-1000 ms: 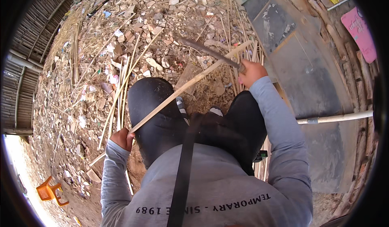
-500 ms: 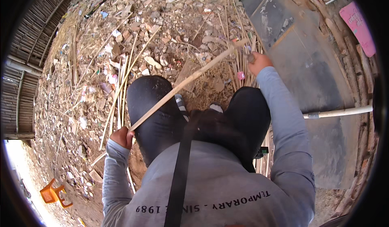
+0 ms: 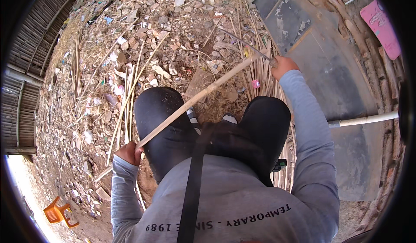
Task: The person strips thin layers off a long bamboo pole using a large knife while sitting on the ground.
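Observation:
My left hand (image 3: 128,153), low at the left beside my knee, is closed round the near end of a long pale bamboo strip (image 3: 201,94). The strip slants up across my thighs to the far right. My right hand (image 3: 285,67) grips the handle of a long, thin-bladed knife (image 3: 249,45), its dark blade pointing away to the upper left. Blade and strip cross in the picture near the strip's far end; whether they touch I cannot tell.
Several split bamboo strips (image 3: 130,95) lie on the rubble-strewn ground at left, more (image 3: 265,76) at right. Dark flat boards (image 3: 342,82) with a white pipe (image 3: 368,118) lie at right. An orange plastic chair (image 3: 54,211) stands lower left, a bamboo wall (image 3: 26,39) beyond.
The knife blade, blurred earlier, now shows sharply, pointing up and left. My right hand has shifted slightly right; my left hand still holds the strip in nearly the same place.

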The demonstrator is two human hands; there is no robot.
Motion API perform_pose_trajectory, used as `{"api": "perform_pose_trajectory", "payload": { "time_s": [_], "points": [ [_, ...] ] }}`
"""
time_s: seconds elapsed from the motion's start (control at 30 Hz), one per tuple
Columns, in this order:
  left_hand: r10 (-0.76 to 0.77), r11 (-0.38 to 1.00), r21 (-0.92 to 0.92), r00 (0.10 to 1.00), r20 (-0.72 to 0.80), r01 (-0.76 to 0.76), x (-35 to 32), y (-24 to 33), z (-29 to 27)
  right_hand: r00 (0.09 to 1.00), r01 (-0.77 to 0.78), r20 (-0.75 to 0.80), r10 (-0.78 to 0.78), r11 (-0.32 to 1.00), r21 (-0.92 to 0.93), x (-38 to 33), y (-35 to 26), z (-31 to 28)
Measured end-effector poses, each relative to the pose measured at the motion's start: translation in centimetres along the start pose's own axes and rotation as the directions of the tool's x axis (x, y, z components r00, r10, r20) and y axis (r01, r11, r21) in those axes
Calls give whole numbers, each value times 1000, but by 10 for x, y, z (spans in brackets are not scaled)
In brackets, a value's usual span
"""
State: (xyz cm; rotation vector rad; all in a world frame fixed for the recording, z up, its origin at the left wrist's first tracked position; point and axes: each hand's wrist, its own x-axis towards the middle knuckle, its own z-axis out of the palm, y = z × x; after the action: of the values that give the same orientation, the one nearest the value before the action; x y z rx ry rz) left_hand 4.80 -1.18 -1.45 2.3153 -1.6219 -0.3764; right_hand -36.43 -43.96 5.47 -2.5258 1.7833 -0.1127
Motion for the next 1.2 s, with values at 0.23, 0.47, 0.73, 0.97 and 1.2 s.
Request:
{"api": "perform_pose_trajectory", "payload": {
  "time_s": [0.23, 0.47, 0.73, 0.97, 1.2],
  "points": [
    [-18, 998, 56, 1000, -18, 19, -5, 7, -5, 977, 207, 40, -209, 977, 50, -36, -51, -14],
    [-15, 997, 79, 1000, 10, 14, -5, 9, -11, 998, -11, -54, 24, 972, 234, -8, 16, 20],
    [-31, 998, 53, 993, -111, 37, -14, 12, -5, 977, 24, -167, 130, 716, 698, -12, -16, 39],
    [-37, 989, 128, 963, -266, 73, -20, 1, -20, 953, 115, -254, 163, 582, 805, -5, -39, 35],
    [30, 981, 190, 932, -362, 42, -29, -2, -29, 962, 165, -242, 128, 438, 884, 1, -69, 32]
  ]
}}
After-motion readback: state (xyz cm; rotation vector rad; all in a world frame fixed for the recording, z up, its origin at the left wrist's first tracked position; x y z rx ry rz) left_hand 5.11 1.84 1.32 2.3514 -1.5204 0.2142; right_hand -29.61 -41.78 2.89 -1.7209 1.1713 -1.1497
